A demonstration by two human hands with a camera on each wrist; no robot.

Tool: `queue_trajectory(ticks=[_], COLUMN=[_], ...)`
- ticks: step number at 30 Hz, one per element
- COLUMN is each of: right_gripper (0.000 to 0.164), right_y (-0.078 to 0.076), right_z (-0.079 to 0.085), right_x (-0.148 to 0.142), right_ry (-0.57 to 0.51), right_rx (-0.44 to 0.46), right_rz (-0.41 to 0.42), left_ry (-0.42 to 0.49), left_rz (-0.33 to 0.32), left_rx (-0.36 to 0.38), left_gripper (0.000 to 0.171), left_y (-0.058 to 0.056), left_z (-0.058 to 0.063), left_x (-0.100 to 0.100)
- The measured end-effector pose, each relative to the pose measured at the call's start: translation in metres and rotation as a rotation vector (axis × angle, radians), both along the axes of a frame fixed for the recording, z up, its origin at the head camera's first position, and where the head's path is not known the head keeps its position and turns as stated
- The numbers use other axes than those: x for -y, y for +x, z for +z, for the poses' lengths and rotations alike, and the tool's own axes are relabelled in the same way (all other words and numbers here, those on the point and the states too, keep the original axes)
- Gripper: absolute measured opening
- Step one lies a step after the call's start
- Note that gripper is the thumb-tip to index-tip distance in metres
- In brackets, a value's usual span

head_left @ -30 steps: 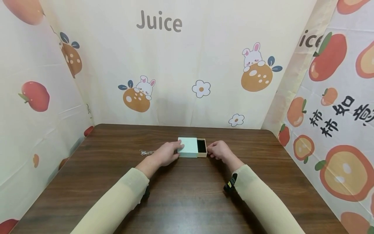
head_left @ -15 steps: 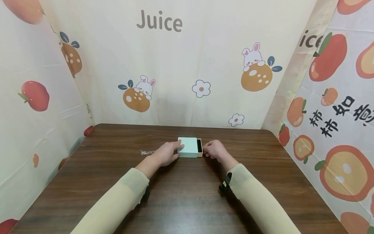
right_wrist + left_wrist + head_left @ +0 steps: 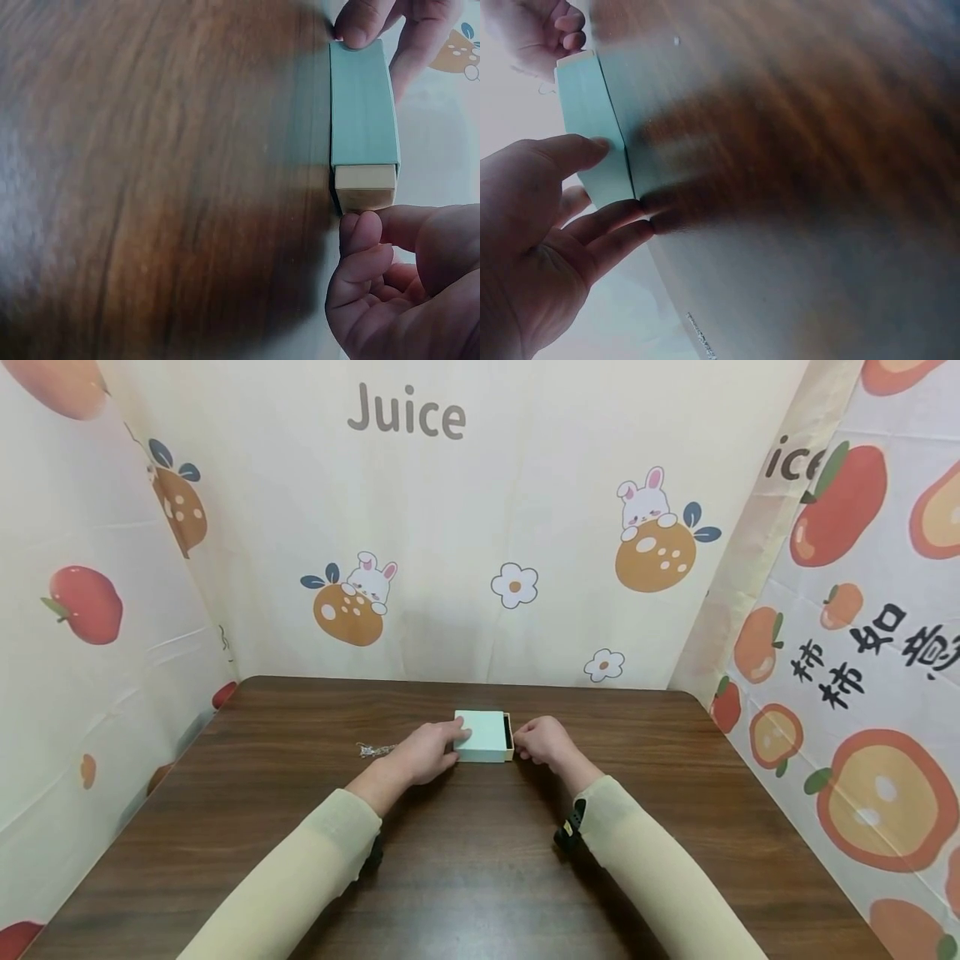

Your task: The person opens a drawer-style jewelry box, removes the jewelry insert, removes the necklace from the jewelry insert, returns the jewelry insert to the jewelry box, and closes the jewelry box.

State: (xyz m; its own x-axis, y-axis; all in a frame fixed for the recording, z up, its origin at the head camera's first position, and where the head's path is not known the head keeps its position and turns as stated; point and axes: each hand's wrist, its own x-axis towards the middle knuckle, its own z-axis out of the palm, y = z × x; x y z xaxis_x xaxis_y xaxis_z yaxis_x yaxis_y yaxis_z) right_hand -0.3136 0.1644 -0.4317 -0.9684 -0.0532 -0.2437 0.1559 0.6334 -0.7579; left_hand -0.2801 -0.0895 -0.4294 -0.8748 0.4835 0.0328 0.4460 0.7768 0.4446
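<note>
A pale mint-green drawer box point(image 3: 482, 731) lies on the table, its cream inner tray point(image 3: 364, 180) sticking out a little at the right end. A narrow strip of the tray's black inside shows in the head view. My left hand point(image 3: 429, 752) grips the sleeve's left end, thumb on one face and fingers on the others. At the tray's outer end is my right hand point(image 3: 547, 742), fingers curled, with thumb and forefinger tips together right against it. Whatever lies between those tips is hidden. A silvery chain point(image 3: 372, 750) lies left of the left hand.
The dark wood-grain table point(image 3: 480, 860) reaches back to a cream curtain point(image 3: 450, 527) printed with rabbits, fruit and flowers. More printed cloth point(image 3: 847, 652) hangs along the right side. Both sleeved forearms come in from the front.
My right hand has moved left, and the tray has slid into the sleeve until only a short end shows. The left hand has stayed on the sleeve; the chain has not moved.
</note>
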Motion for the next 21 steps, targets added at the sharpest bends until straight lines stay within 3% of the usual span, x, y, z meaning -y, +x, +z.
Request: queue_trajectory(ticks=[21], right_gripper=[0.021], right_y=[0.001], right_z=[0.0], right_x=[0.012], right_ry=[-0.009], right_rx=[-0.005], right_rz=[0.0], left_ry=[0.007], left_rz=[0.001], left_rx=[0.008], left_gripper=[0.052], left_y=[0.002], left_z=[0.003], left_x=[0.001])
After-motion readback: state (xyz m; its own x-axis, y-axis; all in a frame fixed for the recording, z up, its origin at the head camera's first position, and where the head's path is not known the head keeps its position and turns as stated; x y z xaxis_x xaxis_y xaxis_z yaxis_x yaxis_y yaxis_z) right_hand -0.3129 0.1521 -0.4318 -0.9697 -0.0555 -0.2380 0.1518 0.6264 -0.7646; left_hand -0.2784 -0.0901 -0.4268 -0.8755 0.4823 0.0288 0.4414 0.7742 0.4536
